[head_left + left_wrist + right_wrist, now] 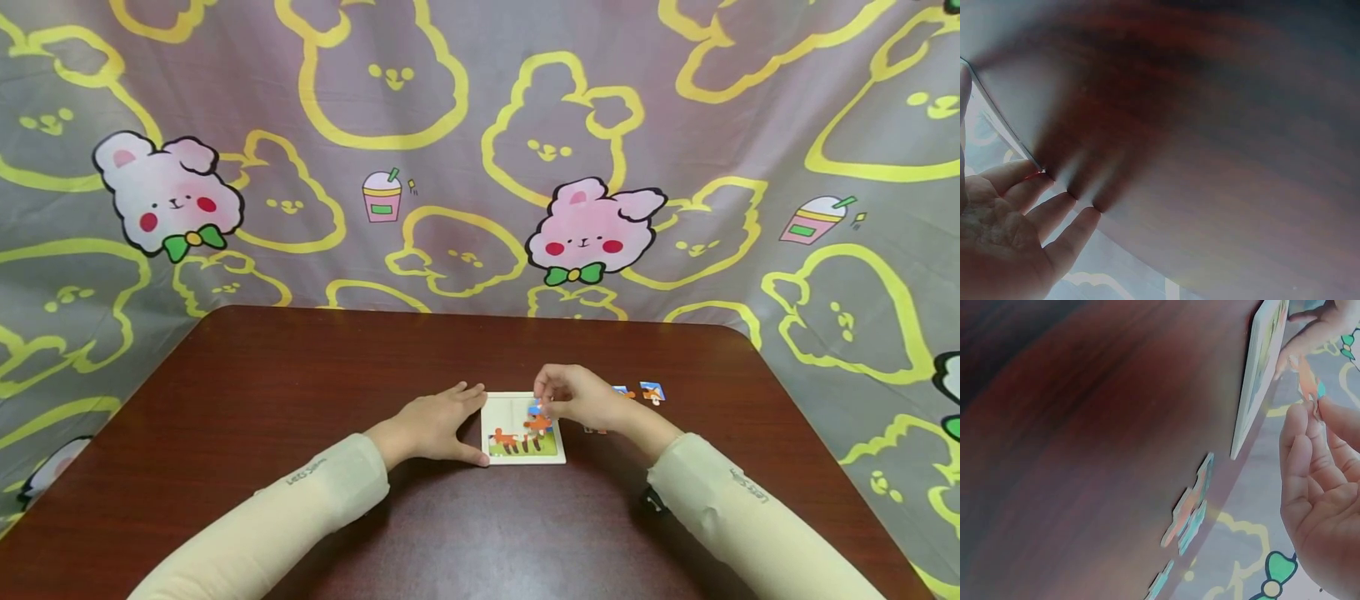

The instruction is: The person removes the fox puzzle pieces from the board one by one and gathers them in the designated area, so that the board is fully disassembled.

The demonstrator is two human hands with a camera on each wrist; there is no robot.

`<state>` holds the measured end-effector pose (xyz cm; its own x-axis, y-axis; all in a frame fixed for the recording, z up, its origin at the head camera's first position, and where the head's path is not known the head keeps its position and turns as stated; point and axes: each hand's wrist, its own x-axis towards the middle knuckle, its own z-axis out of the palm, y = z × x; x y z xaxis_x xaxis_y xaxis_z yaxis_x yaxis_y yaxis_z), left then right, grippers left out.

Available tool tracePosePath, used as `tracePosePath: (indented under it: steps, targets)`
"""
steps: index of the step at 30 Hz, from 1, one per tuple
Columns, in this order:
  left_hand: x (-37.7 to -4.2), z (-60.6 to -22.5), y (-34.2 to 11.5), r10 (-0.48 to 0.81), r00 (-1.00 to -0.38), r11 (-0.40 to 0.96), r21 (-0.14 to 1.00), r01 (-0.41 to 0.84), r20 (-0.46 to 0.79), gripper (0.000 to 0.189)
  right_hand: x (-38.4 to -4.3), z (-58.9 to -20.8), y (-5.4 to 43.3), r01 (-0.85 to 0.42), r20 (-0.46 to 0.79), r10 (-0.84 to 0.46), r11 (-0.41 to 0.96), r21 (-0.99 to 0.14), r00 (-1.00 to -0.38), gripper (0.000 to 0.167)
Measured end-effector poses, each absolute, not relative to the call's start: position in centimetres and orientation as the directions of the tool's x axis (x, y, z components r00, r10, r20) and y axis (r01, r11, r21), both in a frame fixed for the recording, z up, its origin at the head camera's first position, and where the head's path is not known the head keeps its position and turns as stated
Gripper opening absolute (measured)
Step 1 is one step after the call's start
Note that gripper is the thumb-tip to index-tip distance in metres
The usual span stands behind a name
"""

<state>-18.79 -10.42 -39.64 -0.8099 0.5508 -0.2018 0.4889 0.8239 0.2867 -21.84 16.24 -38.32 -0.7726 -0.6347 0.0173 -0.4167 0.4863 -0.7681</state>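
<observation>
A small jigsaw puzzle board [498,412] with a pale frame lies on the table, its lower and right parts filled with orange, brown and green picture pieces. My left hand [438,423] is spread along the board's left edge, thumb by the near corner and fingers by the far one. In the left wrist view, the left hand's fingers [1063,234] are straight and apart. Over the board's right side, my right hand [581,393] pinches an orange and blue puzzle piece [1308,380] between thumb and fingers, raised off the table in the right wrist view.
Loose puzzle pieces lie right of the board, one puzzle piece [652,392] farthest right and others partly hidden by the right forearm. The dark brown table [300,375] has rounded far corners. A patterned grey curtain [465,167] hangs behind it.
</observation>
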Motion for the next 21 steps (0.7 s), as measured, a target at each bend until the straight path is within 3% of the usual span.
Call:
tracePosePath:
  steps: [21]
  targets:
    - [-18.8, -39.5, -10.5, 0.558, -0.805, 0.819, 0.291, 0.494, -0.203, 0.100, -21.2, -37.7, 21.3, -0.346, 0.002, -0.555, 0.516, -0.784, -0.832, 0.013]
